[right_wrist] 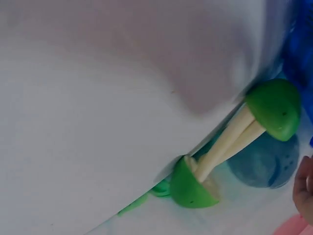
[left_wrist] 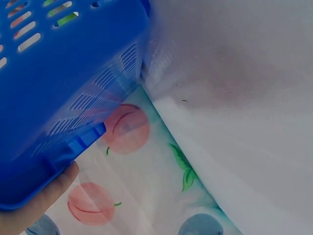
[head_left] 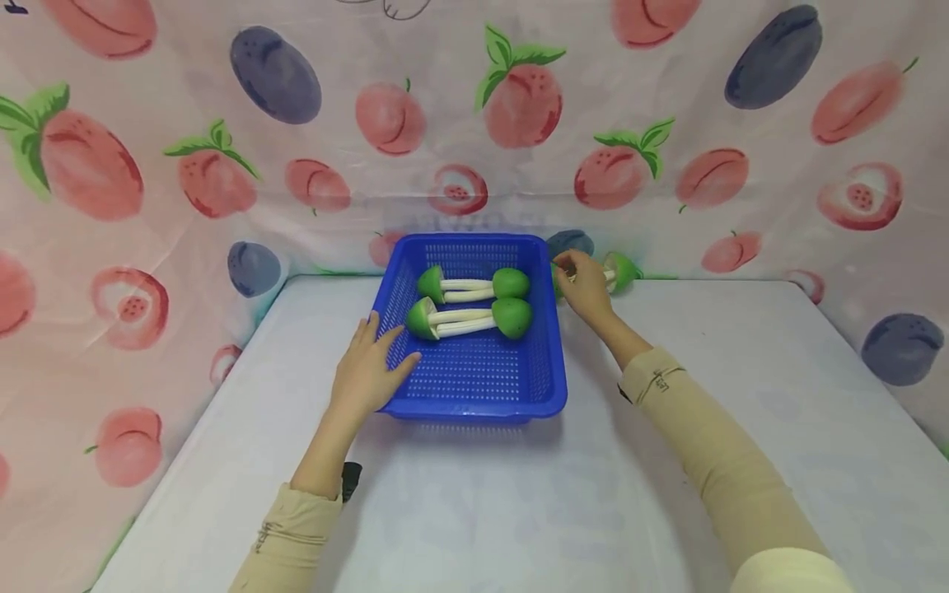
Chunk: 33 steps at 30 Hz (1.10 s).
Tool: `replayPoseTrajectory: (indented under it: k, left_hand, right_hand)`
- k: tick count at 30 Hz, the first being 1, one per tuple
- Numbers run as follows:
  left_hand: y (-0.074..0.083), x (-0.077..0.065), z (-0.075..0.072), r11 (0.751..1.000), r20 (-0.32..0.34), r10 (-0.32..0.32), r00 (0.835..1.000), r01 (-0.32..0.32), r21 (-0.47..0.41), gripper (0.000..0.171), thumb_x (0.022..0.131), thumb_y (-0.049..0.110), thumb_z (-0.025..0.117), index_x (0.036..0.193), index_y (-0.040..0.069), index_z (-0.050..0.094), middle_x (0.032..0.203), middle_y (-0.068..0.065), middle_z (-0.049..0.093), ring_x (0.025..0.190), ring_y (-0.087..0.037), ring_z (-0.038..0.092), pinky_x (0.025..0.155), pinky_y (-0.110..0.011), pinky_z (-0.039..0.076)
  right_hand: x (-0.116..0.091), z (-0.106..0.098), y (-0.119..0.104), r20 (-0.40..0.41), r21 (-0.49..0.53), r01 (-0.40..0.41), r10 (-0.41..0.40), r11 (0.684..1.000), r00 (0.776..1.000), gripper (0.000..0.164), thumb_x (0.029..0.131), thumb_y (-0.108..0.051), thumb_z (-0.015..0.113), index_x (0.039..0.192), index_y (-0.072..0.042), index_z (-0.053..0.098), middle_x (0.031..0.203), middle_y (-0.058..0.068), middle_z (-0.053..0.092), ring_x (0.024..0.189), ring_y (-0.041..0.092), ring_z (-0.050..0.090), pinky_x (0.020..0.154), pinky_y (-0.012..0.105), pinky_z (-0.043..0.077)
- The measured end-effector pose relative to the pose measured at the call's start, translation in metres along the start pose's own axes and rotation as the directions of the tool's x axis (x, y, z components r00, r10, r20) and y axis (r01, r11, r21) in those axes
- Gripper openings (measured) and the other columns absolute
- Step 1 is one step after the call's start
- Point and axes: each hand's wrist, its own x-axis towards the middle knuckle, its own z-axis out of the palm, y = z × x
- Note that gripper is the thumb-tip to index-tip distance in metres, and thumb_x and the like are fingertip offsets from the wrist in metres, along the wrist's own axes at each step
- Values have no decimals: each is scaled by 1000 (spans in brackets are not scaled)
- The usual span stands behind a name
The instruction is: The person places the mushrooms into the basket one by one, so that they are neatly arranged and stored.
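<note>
The blue plastic basket stands on the white table. Inside its upper half lie several green-capped mushrooms with long pale stems, paired head to tail. My left hand rests on the basket's left rim with fingers spread; one finger lies along that rim in the left wrist view. Beyond the basket's right side, my right hand hovers over another mushroom pair, fingers bent and partly covering it. In the right wrist view, the fingers show apart from this pair.
A fruit-printed cloth hangs behind the table and along its sides. The white table stretches in front of the basket and to both sides, with its back edge just behind the mushroom pair on the right.
</note>
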Motion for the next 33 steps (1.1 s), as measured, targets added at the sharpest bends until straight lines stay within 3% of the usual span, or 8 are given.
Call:
replayPoseTrajectory:
  k: [7, 12, 18, 21, 22, 25, 30, 33]
  left_hand:
    - [-1, 0, -5, 1000, -12, 15, 1000, -15, 4, 62, 91, 43, 54, 138, 4, 46, 153, -28, 18, 143, -43, 13, 109, -62, 25]
    - [0, 4, -9, 1000, -18, 8, 1000, -7, 5, 62, 91, 44, 54, 139, 5, 45, 153, -27, 18, 144, -42, 13, 109, -62, 26]
    - [2, 9, -8, 1000, -20, 14, 1000, -14, 1, 62, 91, 44, 54, 138, 4, 46, 153, -28, 19, 144, -42, 14, 109, -61, 26]
    - [3, 9, -5, 1000, -5, 10, 1000, -10, 4, 62, 91, 44, 54, 138, 4, 46, 153, -28, 19, 144, -41, 14, 110, -60, 25]
    - [4, 10, -5, 1000, -5, 12, 1000, -12, 5, 62, 91, 43, 54, 138, 4, 46, 153, -28, 19, 144, -42, 14, 110, -60, 26]
    - [4, 9, -3, 1000, -7, 11, 1000, -11, -2, 62, 91, 44, 54, 138, 4, 46, 153, -27, 20, 144, -41, 14, 110, -59, 26]
    - [1, 6, -1, 1000, -12, 4, 1000, -4, -7, 62, 91, 44, 54, 138, 5, 47, 153, -26, 21, 144, -40, 15, 110, -59, 26]
    - [-1, 2, -1, 1000, -7, -6, 1000, 6, -8, 62, 91, 44, 55, 138, 5, 47, 153, -26, 20, 144, -41, 15, 109, -60, 26]
  right_hand:
    - [3, -2, 20, 120, -98, -108, 119, 989, 986, 42, 87, -4, 60, 124, 13, 48, 118, 34, 53, 106, 45, 53, 92, 52, 45]
    - [21, 8, 42, 228, -106, -134, 155, 985, 961, 64, 89, -24, 61, 139, 8, 35, 133, 29, 48, 123, 41, 47, 103, 50, 39]
    - [70, 67, 175, 171, -129, -118, 139, 985, 975, 91, 81, -61, 56, 147, -6, 27, 138, 29, 42, 127, 43, 41, 105, 53, 35]
    - [82, 84, 218, 217, -148, -192, 221, 970, 951, 98, 81, -64, 55, 150, -7, 17, 144, 30, 34, 132, 43, 37, 108, 51, 33]
    - [83, 86, 223, 239, -160, -226, 260, 961, 936, 97, 82, -62, 54, 151, -8, 14, 147, 28, 32, 134, 41, 35, 110, 50, 31]
    - [82, 87, 227, 229, -211, -269, 315, 940, 921, 87, 84, -58, 53, 147, -5, 25, 144, 24, 40, 129, 39, 43, 105, 48, 38]
    - [68, 87, 220, 127, -276, -236, 279, 932, 952, 66, 85, -53, 56, 124, -1, 53, 121, 22, 59, 107, 39, 57, 88, 48, 46]
    - [49, 71, 178, 150, -271, -247, 294, 930, 944, 59, 87, -47, 59, 122, 1, 55, 118, 21, 61, 104, 36, 59, 86, 46, 48]
